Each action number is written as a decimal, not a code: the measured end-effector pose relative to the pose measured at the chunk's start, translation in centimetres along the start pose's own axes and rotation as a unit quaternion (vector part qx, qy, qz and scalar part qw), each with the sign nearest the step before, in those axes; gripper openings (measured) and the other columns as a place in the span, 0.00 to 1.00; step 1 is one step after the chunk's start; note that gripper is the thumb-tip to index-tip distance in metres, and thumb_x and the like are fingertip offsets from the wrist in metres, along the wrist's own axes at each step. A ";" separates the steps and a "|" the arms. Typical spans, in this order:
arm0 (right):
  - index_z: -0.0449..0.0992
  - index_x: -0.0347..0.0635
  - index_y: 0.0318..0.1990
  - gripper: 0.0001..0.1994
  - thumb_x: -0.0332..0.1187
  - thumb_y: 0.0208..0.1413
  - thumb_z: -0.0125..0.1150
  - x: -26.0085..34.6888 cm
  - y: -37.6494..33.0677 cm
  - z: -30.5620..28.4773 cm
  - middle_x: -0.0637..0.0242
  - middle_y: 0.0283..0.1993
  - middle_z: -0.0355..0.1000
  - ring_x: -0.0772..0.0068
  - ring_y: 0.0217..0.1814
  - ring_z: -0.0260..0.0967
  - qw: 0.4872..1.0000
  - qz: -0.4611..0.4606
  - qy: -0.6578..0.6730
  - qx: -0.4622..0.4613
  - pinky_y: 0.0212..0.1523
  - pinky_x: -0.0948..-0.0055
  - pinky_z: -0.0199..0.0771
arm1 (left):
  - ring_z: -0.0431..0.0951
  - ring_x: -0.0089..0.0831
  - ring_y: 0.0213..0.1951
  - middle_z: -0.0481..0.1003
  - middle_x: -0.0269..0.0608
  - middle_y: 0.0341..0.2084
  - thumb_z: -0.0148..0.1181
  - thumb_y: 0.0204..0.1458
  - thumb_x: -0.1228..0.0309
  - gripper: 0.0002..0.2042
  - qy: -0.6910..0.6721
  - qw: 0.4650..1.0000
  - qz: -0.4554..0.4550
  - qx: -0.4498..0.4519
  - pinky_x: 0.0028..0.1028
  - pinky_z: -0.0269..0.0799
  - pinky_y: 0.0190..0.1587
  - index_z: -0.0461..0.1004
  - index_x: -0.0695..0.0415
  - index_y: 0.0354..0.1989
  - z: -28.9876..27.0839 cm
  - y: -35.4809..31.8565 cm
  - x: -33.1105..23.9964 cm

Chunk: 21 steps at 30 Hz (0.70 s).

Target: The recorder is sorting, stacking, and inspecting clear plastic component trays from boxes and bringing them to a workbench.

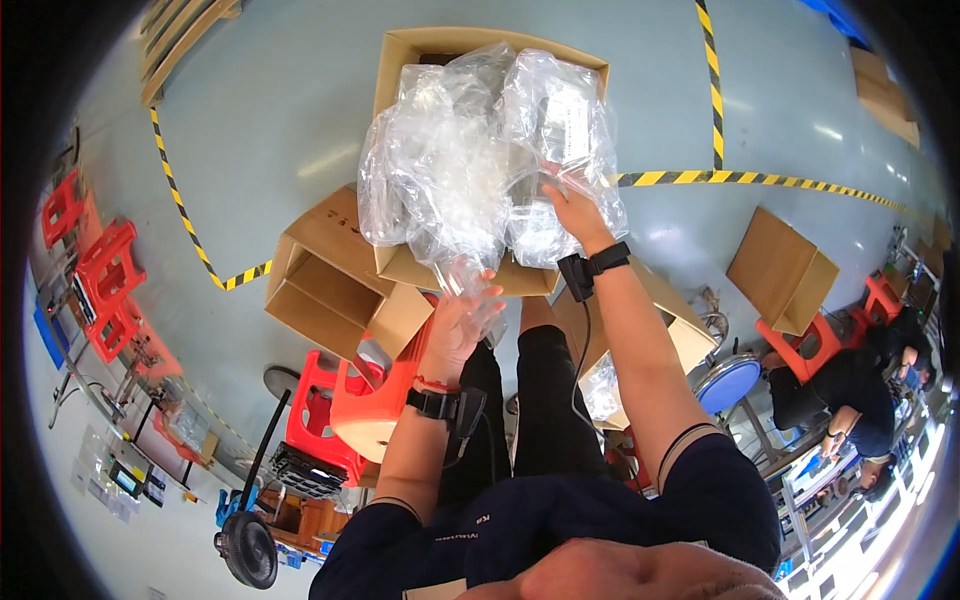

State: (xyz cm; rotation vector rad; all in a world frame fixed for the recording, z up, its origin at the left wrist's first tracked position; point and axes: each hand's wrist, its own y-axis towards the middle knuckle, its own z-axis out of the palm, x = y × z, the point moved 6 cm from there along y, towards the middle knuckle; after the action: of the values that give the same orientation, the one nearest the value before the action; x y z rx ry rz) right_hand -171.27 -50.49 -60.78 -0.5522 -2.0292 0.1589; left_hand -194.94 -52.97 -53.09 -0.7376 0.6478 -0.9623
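Note:
A large bundle of clear plastic bags [470, 160] bulges out of an open cardboard box [405, 50] in front of me. My right hand [572, 212] grips the bundle at its right side, near a bag with a dark part inside. My left hand [462, 320] closes on the lower tail of the plastic, just below the box's near edge. Both wrists wear black bands with small devices.
A second open cardboard box [325, 285] lies to the left, a red stool [325, 410] beneath it. Another box [782, 268] stands at the right, beside a seated person in black [850, 385]. Yellow-black tape [760, 180] marks the floor. A small fan [247, 545] stands at lower left.

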 end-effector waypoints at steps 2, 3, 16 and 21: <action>0.66 0.36 0.50 0.25 0.44 0.49 0.57 -3.1 0.3 1.1 0.50 0.49 0.66 0.53 0.54 0.61 0.997 0.065 -0.052 -0.006 0.52 0.64 0.61 | 0.71 0.38 0.43 0.66 0.46 0.45 0.52 0.43 0.79 0.33 0.013 1.000 -0.005 -0.002 0.36 0.70 0.45 0.49 0.48 0.60 0.4 0.2 0.4; 0.64 0.35 0.51 0.27 0.45 0.48 0.58 -4.7 0.2 1.9 0.48 0.51 0.64 0.51 0.56 0.59 0.987 0.128 -0.102 -0.006 0.53 0.62 0.60 | 0.71 0.37 0.43 0.66 0.46 0.46 0.52 0.43 0.78 0.33 0.023 1.000 -0.007 -0.008 0.36 0.70 0.45 0.49 0.48 0.61 0.3 0.2 0.5; 0.71 0.39 0.41 0.11 0.32 0.51 0.52 -3.7 -1.1 3.3 0.52 0.38 0.71 0.50 0.43 0.68 0.979 0.134 -0.120 0.100 0.43 0.59 0.66 | 0.70 0.41 0.46 0.66 0.48 0.47 0.52 0.42 0.78 0.32 0.030 0.999 -0.002 -0.019 0.41 0.68 0.48 0.52 0.47 0.60 -1.0 0.0 0.8; 0.70 0.39 0.38 0.09 0.32 0.53 0.49 -3.1 -0.3 -0.2 0.52 0.36 0.71 0.49 0.40 0.68 0.970 0.073 -0.232 0.011 0.40 0.60 0.68 | 0.70 0.42 0.46 0.65 0.48 0.47 0.51 0.43 0.77 0.33 0.017 1.000 -0.003 0.001 0.41 0.68 0.48 0.50 0.47 0.61 -0.8 0.3 1.6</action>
State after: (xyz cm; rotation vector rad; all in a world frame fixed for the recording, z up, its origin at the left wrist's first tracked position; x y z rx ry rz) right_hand -169.88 -52.21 -63.05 -0.7001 -2.4332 0.4326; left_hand -194.73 -54.49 -54.08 -0.7227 0.6748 -0.9835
